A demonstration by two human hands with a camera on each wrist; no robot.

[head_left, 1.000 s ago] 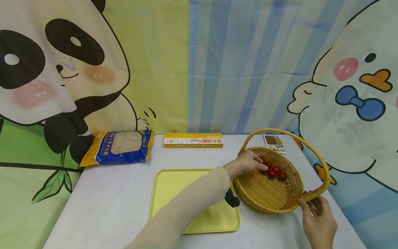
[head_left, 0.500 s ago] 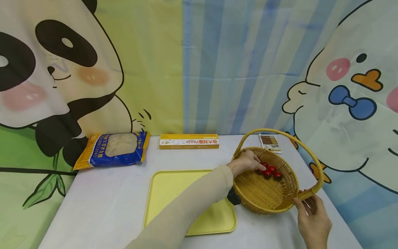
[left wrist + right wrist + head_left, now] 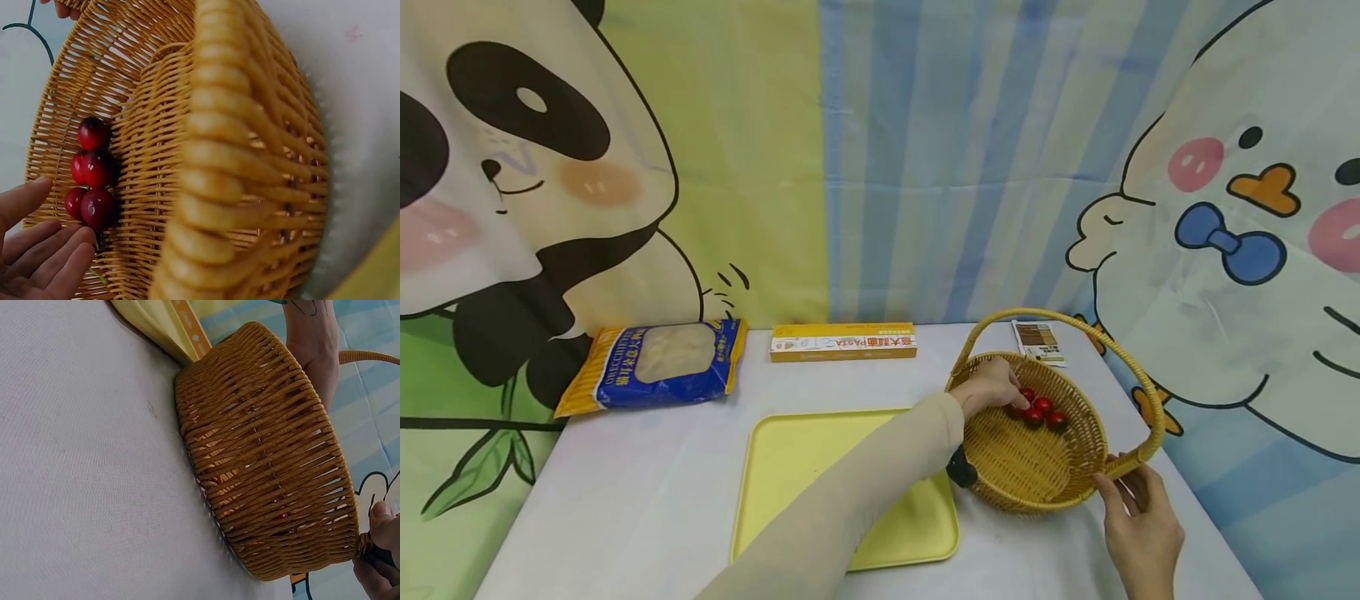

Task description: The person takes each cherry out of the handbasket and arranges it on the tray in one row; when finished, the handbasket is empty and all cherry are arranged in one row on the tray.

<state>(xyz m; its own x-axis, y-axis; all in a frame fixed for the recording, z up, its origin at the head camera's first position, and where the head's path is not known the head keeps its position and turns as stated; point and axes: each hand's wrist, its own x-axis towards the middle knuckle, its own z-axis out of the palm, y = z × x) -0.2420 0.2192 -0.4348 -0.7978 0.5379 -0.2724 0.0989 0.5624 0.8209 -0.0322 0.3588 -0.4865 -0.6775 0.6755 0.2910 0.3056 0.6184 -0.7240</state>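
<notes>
A round wicker basket (image 3: 1018,471) with a tall arched handle stands on the right of the table. Several dark red cherries (image 3: 1042,405) lie in a cluster against its far inner wall. My left hand (image 3: 990,387) reaches over the rim into the basket, at the left end of the cluster. In the left wrist view its thumb and fingers stand apart, fingertips beside the nearest cherry (image 3: 98,208), and nothing shows between them. A thin green stem hangs by the fingertips. My right hand (image 3: 1142,518) pinches the basket where the handle meets the rim, thumb in front.
A yellow tray (image 3: 775,475) lies left of the basket, partly under the left sleeve. Behind stand a blue and orange pasta bag (image 3: 655,367), a pasta box (image 3: 842,342) and a small brown-and-white packet (image 3: 1039,342). A printed curtain (image 3: 895,167) hangs behind the table.
The left hand has drawn slightly nearer the cherries, its fingers lower at the cluster's left end. The right hand keeps its grip on the basket. The whole view has shifted, sliding the scene leftward.
</notes>
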